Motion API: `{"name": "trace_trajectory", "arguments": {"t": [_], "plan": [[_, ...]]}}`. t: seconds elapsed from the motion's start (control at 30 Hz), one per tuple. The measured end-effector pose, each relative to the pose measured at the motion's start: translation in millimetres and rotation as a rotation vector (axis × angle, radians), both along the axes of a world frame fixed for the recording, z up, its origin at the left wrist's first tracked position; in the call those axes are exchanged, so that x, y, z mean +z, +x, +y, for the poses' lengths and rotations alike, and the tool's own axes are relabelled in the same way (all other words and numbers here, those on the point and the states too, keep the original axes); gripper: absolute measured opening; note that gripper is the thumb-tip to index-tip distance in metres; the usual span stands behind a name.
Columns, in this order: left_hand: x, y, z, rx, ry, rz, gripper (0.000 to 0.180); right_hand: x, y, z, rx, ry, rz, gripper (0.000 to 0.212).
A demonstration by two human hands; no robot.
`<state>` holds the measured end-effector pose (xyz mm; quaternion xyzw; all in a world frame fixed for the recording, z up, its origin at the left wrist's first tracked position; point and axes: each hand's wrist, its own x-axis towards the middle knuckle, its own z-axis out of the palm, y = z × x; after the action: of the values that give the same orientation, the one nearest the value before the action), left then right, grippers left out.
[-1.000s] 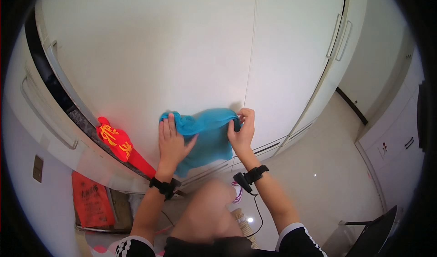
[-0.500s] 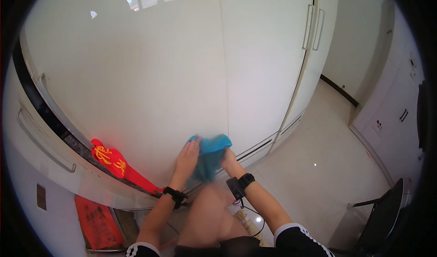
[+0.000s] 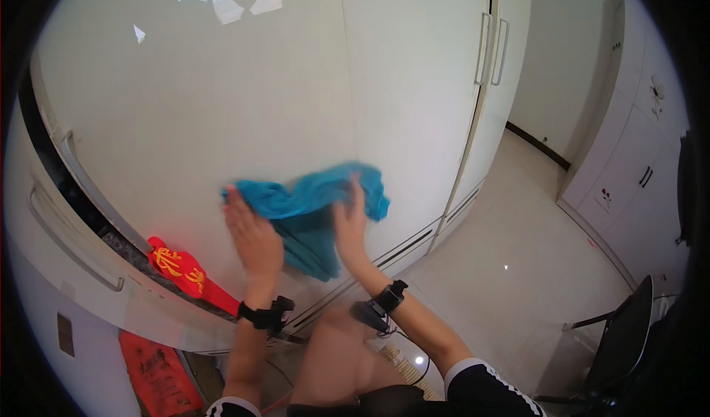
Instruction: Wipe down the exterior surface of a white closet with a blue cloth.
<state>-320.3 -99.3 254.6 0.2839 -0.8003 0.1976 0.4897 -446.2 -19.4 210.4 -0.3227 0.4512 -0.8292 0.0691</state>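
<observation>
A blue-teal cloth [image 3: 309, 243] is stretched between my hands in front of the glossy white cabinet door [image 3: 200, 106], its lower part hanging down. My left hand [image 3: 254, 236] grips the cloth's left end, back of the hand toward me. At the right end my right hand [image 3: 349, 221] holds a bunched part of it, slightly blurred by motion. Whether the cloth touches the door I cannot tell. Black straps with small dark devices circle both wrists.
Left of my left arm, a red cloth with yellow lettering [image 3: 177, 268] hangs along the counter edge. Below it lies a red bag [image 3: 159, 373]. At the right stand a black chair [image 3: 625, 343] and white cabinets [image 3: 621, 151]. My bare knee [image 3: 336, 358] is close under my hands.
Both hands have risen up the door, and the left has moved leftward. The cloth, bunched before, is now spread wider between them.
</observation>
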Motion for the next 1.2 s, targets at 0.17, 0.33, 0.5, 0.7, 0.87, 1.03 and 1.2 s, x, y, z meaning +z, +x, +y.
{"name": "trace_trajectory", "arguments": {"t": [0.17, 0.33, 0.5, 0.7, 0.87, 1.03, 1.2], "plan": [[33.8, 10.6, 8.1, -0.055, -0.008, 0.237, 0.061, 64.5, -6.3, 2.0, -0.111, 0.044, 0.693, 0.070], [-0.8, 16.0, -0.6, -0.319, 0.431, 0.115, 0.069, 46.6, -16.3, -7.8, -0.273, 0.121, 0.745, 0.075], [-37.6, -5.7, -4.7, -0.120, 0.031, -0.249, 0.058, 18.9, -34.5, 0.6, -0.369, 0.230, 0.617, 0.078], [-42.5, -32.4, 7.5, -0.199, 0.308, -0.426, 0.065, -5.9, -73.7, 20.9, -0.462, 0.405, 0.721, 0.079], [-50.2, -59.9, 4.5, -0.278, 0.330, -0.444, 0.071, -20.5, -100.0, 12.1, -0.384, 0.271, 0.681, 0.072], [-61.9, -94.2, 3.0, -0.271, 0.130, -0.458, 0.070, -24.8, -144.2, 11.0, -0.599, 0.380, 0.476, 0.072], [-68.3, -107.5, 7.1, -0.184, -0.109, -0.482, 0.068, -31.8, -154.7, 12.2, -0.601, 0.378, 0.381, 0.072]]}}
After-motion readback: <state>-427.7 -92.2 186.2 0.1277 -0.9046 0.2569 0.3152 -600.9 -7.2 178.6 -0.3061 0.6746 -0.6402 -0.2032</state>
